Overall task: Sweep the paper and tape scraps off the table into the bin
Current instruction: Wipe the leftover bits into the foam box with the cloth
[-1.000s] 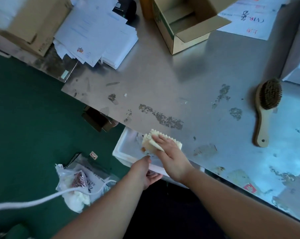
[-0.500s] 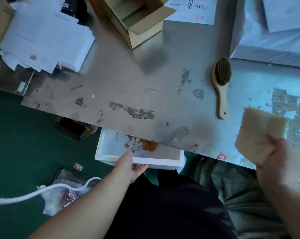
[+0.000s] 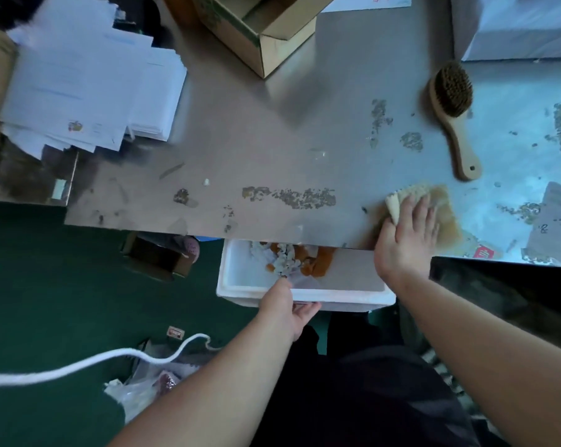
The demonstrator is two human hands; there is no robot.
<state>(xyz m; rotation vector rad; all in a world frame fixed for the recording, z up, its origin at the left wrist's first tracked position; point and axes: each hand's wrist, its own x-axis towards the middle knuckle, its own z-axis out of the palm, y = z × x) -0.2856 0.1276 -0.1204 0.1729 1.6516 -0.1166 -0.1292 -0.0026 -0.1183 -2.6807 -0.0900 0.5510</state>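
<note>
At the near edge of the bench [image 3: 272, 150]: a white foam bin [image 3: 343, 300] sits partly tucked under the lip, with white and orange scraps [image 3: 292, 259] already lying in its far end.
step in hand: judged to be a wiping stroke that draws loose bits toward the edge above the bin.
beige pad [image 3: 405, 196]: square with a zigzag edge, flat on the bench, close to the edge and just right of the bin's right end. A tan area lies under it, and I cannot tell if that is tape or stain.
right hand [image 3: 408, 233]: palm down with fingers spread and straight over the pad, pressing it to the surface and clasping nothing. The forearm runs in from the lower right.
left hand [image 3: 289, 304]: grasps the bin's near rim, thumb on top and fingers curled beneath. The wrist is low, below the bench edge.
how to do it well: angle the stroke leftward, or slide the bin right, since a pull straight back would likely drop debris past the bin's corner. Keep the pad flat and the pressure even.
white bit [image 3: 206, 181]: a loose scrap well left of the pad, not yet swept.
flaky patches [image 3: 292, 196]: look stuck on and probably need firmer rubbing.
brush [image 3: 453, 108]: lies idle just beyond the pad.
</note>
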